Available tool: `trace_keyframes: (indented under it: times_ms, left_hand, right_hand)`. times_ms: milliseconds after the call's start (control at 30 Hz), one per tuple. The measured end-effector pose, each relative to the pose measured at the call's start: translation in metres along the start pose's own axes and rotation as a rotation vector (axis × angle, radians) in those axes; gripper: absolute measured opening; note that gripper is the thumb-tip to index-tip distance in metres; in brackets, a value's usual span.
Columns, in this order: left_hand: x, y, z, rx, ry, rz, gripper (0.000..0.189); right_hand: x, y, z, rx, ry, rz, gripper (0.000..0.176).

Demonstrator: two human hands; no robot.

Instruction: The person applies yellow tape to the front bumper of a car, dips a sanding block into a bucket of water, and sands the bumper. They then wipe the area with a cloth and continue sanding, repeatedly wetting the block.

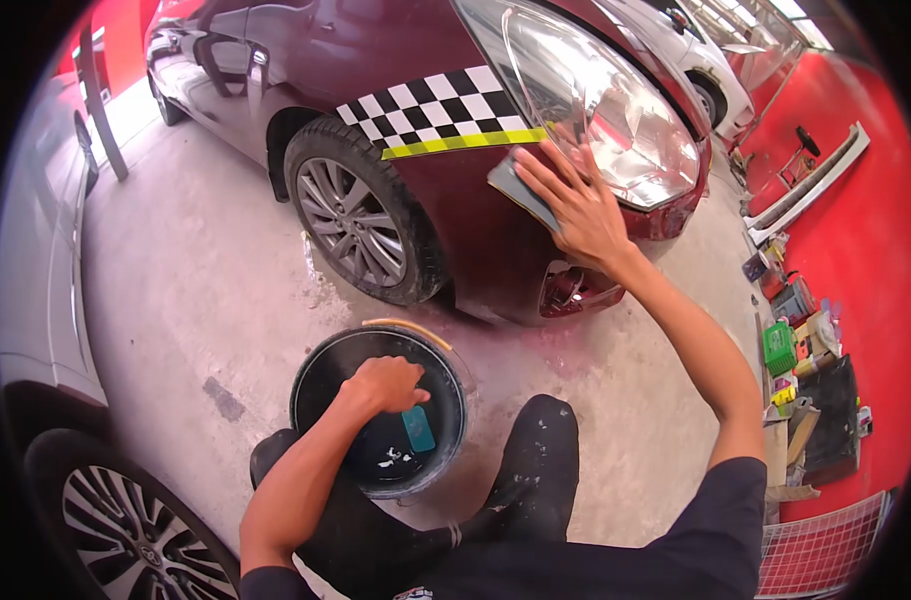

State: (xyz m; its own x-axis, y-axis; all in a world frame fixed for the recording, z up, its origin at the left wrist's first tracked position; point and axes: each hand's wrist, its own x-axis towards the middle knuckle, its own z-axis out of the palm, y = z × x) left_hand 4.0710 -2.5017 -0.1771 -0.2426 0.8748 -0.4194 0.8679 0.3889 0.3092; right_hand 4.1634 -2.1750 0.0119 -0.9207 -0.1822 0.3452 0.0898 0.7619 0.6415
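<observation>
My right hand (581, 212) lies with its fingers stretched over a grey sanding block (525, 186), pressing it against the maroon car's front corner (490, 225), just beside the headlight (635, 135). Above the block runs a black-and-white checkered strip (435, 108) with a yellow-green tape edge (465, 143). Over a black bucket (457, 425) hangs my left hand (387, 384), fingers closed at the top of a flat teal rectangular piece (418, 430), which looks like a squeegee. Part of that piece is hidden by the fingers. White flecks show in the bucket beneath it.
The car's front wheel (353, 215) stands behind the bucket. A grey car (40, 250) with its wheel (135, 520) is close on the left. Along the red wall at right lie a green basket (779, 347), a white car trim panel (815, 185) and a wire rack (825, 550).
</observation>
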Motion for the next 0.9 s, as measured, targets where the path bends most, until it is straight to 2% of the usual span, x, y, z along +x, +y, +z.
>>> trace_keyframes:
  times_ms: [100, 133, 233, 333, 433, 467, 600, 700, 800, 900]
  left_hand:
    - [0.008, 0.011, 0.000, 0.001, 0.027, 0.005, 0.053]
    - [0.005, 0.009, 0.002, 0.015, 0.005, -0.007, 0.052]
    - [-0.013, 0.006, 0.003, 0.017, -0.051, -0.016, 0.050]
    - [-0.010, 0.011, 0.001, -0.006, -0.036, 0.002, 0.048]
    - [0.009, 0.004, 0.005, -0.019, 0.040, -0.004, 0.046]
    - [0.012, 0.000, 0.009, -0.021, 0.058, -0.009, 0.046]
    - [-0.020, -0.004, -0.004, -0.003, 0.000, -0.080, 0.045]
    - [-0.018, -0.004, -0.012, -0.005, 0.000, -0.098, 0.046]
    - [-0.004, -0.001, -0.013, -0.047, 0.074, -0.076, 0.048]
    - [-0.020, -0.009, -0.006, -0.014, 0.044, -0.070, 0.050]
  right_hand:
    - [0.022, -0.007, 0.007, 0.086, 0.082, -0.036, 0.073]
    - [0.009, 0.003, 0.002, 0.058, 0.034, -0.058, 0.070]
    - [-0.041, 0.017, 0.012, 0.098, 0.050, -0.002, 0.081]
    - [-0.005, 0.002, 0.002, 0.071, -0.018, 0.000, 0.088]
    - [0.038, -0.012, 0.010, -0.057, 0.012, -0.060, 0.089]
    - [0.031, -0.011, 0.012, -0.004, 0.079, -0.054, 0.084]
    - [-0.026, -0.001, 0.012, 0.054, 0.092, 0.008, 0.077]
    - [0.005, -0.011, 0.011, 0.089, 0.054, -0.024, 0.076]
    - [0.035, -0.014, 0.009, 0.108, 0.122, -0.065, 0.077]
    - [-0.004, -0.002, -0.002, 0.088, 0.048, -0.030, 0.075]
